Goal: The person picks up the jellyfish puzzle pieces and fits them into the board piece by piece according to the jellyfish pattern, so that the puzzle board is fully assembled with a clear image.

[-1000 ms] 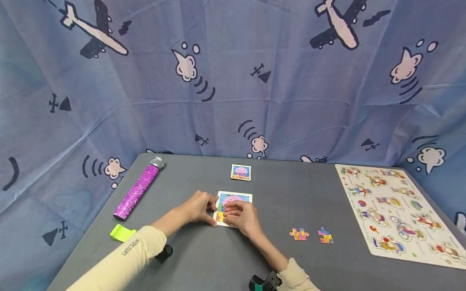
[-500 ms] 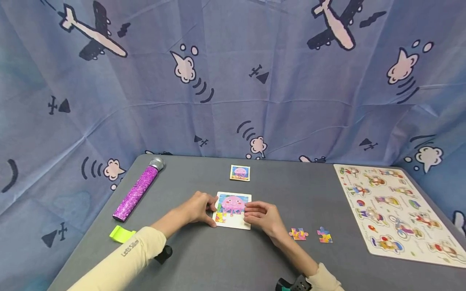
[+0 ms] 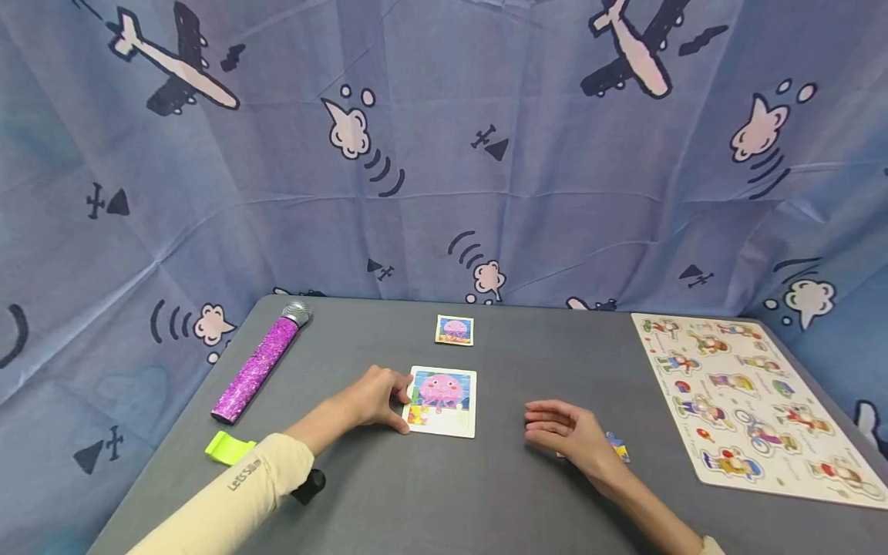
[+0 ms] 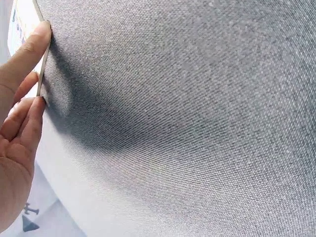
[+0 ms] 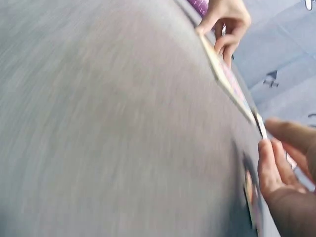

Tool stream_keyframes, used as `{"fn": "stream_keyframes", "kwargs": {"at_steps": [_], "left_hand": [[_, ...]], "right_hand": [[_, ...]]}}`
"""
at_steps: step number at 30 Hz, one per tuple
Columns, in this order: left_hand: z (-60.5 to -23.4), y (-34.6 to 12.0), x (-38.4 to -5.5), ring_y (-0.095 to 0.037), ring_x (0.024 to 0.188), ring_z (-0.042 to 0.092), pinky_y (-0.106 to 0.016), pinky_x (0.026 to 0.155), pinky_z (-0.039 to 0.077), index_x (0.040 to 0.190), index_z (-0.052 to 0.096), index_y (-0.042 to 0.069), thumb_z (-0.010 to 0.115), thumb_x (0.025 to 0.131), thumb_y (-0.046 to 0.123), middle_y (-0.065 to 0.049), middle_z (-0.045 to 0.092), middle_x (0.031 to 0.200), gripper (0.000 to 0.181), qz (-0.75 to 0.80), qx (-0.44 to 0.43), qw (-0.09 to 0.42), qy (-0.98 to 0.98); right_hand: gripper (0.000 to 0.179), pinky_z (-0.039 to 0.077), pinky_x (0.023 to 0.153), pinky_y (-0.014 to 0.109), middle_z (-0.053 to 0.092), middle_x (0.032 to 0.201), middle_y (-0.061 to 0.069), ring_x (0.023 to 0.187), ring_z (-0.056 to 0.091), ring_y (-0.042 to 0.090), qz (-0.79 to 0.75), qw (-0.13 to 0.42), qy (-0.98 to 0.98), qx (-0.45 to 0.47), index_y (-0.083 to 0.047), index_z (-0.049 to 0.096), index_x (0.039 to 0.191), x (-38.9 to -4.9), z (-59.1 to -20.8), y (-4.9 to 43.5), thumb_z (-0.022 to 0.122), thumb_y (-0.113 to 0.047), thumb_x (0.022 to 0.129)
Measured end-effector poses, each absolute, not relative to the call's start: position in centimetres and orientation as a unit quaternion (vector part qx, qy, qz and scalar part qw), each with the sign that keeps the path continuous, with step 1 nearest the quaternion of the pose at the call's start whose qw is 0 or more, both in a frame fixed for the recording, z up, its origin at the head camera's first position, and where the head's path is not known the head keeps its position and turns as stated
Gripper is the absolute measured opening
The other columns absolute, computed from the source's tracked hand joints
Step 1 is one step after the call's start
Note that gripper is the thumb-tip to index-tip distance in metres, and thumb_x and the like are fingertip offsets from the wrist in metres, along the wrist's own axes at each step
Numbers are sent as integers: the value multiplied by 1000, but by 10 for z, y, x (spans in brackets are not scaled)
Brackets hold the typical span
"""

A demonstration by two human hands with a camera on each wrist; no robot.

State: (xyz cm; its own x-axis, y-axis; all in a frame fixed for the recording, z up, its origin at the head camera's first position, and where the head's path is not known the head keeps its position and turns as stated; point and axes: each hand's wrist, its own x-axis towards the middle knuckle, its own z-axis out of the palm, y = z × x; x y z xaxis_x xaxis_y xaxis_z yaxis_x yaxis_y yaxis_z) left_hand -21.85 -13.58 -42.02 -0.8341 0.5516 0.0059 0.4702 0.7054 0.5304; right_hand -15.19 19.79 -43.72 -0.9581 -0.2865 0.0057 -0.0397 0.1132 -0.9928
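Note:
A square puzzle board (image 3: 458, 426) with a pink jellyfish picture lies in the middle of the table. Its lower right part shows bare white. My left hand (image 3: 375, 399) holds the board's left edge, the thumb at the near corner and the fingers farther up; the left wrist view shows these fingertips (image 4: 38, 100) along the rim. To the right, my right hand (image 3: 572, 438) hovers with fingers loosely extended and nothing visibly held. Under and beside it lie two loose jigsaw pieces: one blue and yellow piece (image 3: 619, 447) peeks out behind the hand, the other is almost hidden.
Behind the board lies a small jellyfish card (image 3: 454, 330). A purple glitter microphone (image 3: 257, 370) and a lime-green plastic piece (image 3: 227, 448) lie at the left. A large picture board (image 3: 749, 401) covers the right side. A printed curtain (image 3: 430, 154) hangs behind the table.
My right hand has moved right, off the jellyfish board and over to the loose pieces, uncovering the picture. My left hand has stayed at the board's left edge.

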Motion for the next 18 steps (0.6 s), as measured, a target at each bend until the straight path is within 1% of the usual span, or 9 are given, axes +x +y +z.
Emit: {"fn": "stream_keyframes", "kwargs": {"at_steps": [3,8,11,18], "left_hand": [[-418,-136,-218,-27,104,63,-27,71,43,73,65,10,92,59,20,-20,61,124,32,263,285,75,918],[-416,-136,-216,-30,108,61,-29,73,44,74,65,9,92,60,20,-22,60,125,32,262,292,76,917],[-416,-136,-215,-30,108,61,-29,75,44,74,66,8,91,61,20,-21,59,125,31,262,292,78,917],[-417,-136,-216,-30,110,60,-30,76,45,72,64,9,91,60,20,-21,60,125,32,257,294,73,918]], "right_hand": [[47,54,71,26,63,109,27,91,67,14,-633,76,755,-157,18,51,121,-149,-439,213,71,0,83],[41,54,72,26,63,103,30,88,67,16,-578,30,782,-230,15,57,116,-147,-444,237,73,4,80],[39,54,70,26,66,101,26,88,67,14,-542,5,802,-252,11,61,112,-146,-446,249,76,4,76],[37,53,62,24,70,98,16,86,66,8,-444,-54,850,-280,2,67,105,-145,-448,264,82,-4,72]]}}
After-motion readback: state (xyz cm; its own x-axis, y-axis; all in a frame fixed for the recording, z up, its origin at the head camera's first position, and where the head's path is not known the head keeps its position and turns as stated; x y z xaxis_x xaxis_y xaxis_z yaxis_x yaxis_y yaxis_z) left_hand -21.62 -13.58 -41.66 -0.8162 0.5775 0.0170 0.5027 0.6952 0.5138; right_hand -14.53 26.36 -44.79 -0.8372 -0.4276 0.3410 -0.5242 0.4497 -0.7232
